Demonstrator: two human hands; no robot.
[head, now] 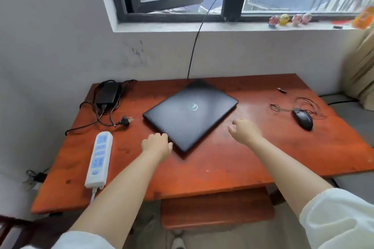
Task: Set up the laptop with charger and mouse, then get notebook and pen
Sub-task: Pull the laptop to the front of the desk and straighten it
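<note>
A closed black laptop [191, 114] lies turned diagonally in the middle of the red-brown wooden table [222, 166]. My left hand [156, 143] rests against the laptop's near left edge, fingers curled at that edge. My right hand [243, 130] hovers just right of the laptop's near right edge, fingers loosely apart and holding nothing. The black charger brick [108, 93] with its tangled cable and loose plug [125, 121] lies at the table's far left. A black wired mouse [303, 119] with a thin cable sits at the right. No notebook or pen is in view.
A white power strip [99, 159] lies along the table's left front. A black cable [195, 46] hangs from the window down behind the table. Small figurines [289, 20] stand on the windowsill. A low shelf [216, 210] sits under the table, a cushion [362, 79] at right.
</note>
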